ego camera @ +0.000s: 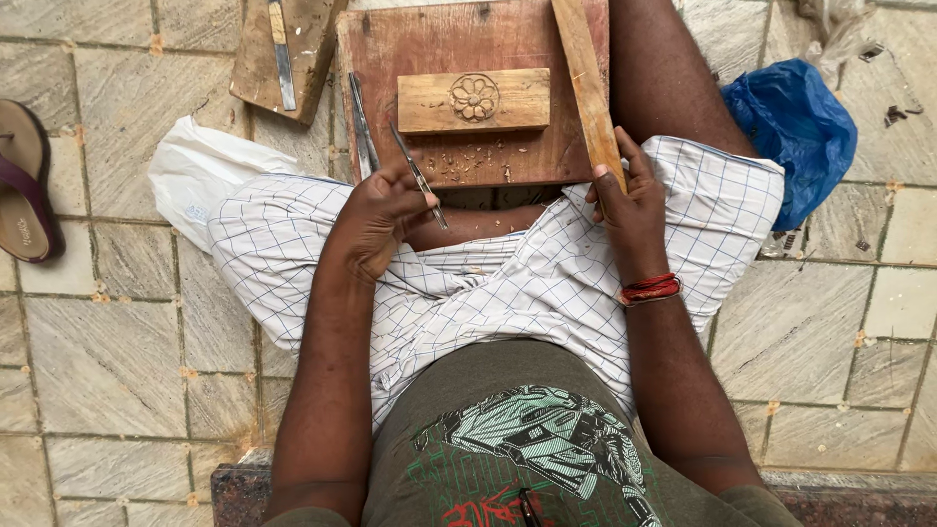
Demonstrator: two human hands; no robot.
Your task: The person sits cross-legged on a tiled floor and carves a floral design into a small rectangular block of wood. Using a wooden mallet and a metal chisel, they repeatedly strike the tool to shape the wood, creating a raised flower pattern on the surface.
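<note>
Left hand (376,210): fingers closed on chisel (420,178), tip near block.
Right hand (630,200): fingers closed on stick (588,83).
Block (473,100): flower-carved, on board (459,39), shavings beside it.

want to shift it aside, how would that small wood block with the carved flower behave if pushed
The carved block lies flat on the reddish board, so it would probably slide, not tip or roll. It looks like solid wood: likely stiff, fairly light. Loose shavings beside it may let it skid. The raised flower could chip if knocked.
</note>
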